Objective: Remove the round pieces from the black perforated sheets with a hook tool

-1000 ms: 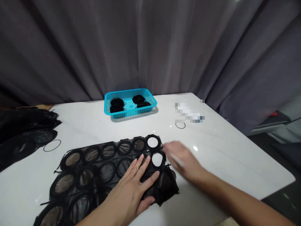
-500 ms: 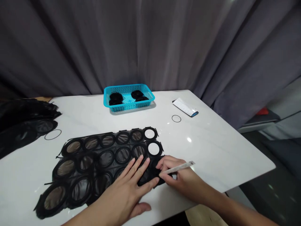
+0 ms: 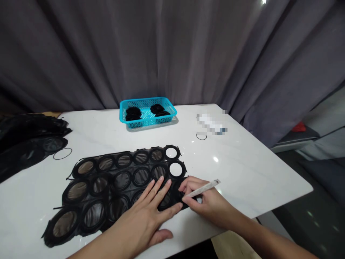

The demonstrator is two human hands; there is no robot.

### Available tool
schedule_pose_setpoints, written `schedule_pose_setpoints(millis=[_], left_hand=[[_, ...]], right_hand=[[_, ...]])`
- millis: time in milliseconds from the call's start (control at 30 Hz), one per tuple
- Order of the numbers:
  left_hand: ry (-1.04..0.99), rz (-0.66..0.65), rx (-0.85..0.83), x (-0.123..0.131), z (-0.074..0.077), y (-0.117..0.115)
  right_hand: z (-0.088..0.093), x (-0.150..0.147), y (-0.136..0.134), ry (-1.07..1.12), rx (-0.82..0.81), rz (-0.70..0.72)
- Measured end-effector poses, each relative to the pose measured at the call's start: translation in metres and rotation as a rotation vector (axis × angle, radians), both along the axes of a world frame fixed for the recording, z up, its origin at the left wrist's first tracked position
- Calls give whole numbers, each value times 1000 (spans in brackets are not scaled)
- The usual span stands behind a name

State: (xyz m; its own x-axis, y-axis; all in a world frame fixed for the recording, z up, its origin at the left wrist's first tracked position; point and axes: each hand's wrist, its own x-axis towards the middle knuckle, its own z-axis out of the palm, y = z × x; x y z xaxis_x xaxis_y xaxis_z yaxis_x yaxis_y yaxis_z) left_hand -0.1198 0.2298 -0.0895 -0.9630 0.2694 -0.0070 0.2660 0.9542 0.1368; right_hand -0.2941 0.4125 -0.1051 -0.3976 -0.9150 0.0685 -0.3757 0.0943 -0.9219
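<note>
Head view: a black sheet of joined rings [image 3: 120, 180] lies flat on the white table [image 3: 242, 169], on the near side of the blue basket [image 3: 148, 122]. The left hand [image 3: 151, 210] lies palm down on it with fingers spread, gripping nothing. The right hand [image 3: 203, 201] pinches a slim pale tool [image 3: 205, 187] like a pencil, its lower end down at the sheet's right end, just past the line of the basket's right edge. The tip is hidden, so I cannot tell what it is.

To do this well, I would bear down evenly with the left fingers close to the ring being worked, so the thin material cannot pucker, yet leave them out of the tool's path. A low, steady grip and short strokes following the curve should spare the neighbouring rings.

The sheet looks thin and limp: thick, matt black rims around dull, wrinkled, see-through middles, set in rows. Two rings at the right end, those towards the basket, show smooth plain white instead. Narrow black strips stick out along the edges, and the outline is uneven.
</note>
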Motion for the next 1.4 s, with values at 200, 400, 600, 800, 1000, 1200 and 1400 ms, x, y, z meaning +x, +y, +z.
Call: schedule_pose_setpoints(millis=[200, 400, 600, 800, 1000, 1200, 1400], left_hand=[[-3, 0, 16, -1, 1, 1], [-11, -5, 6, 1, 7, 1], [-27, 25, -65, 32, 15, -9], [-6, 88, -43, 56, 6, -12], [14, 99, -8, 54, 6, -9], [15, 92, -59, 55, 4, -10], [34, 93, -63, 53, 4, -8]], right_hand=[[-9, 16, 6, 559, -169, 61], [5, -52, -3, 538, -121, -412], [28, -24, -25, 237, -26, -136], [14, 30, -36, 100, -9, 144], [14, 28, -36, 1, 25, 163], [18, 27, -37, 7, 79, 161], [9, 41, -30, 252, -18, 220]])
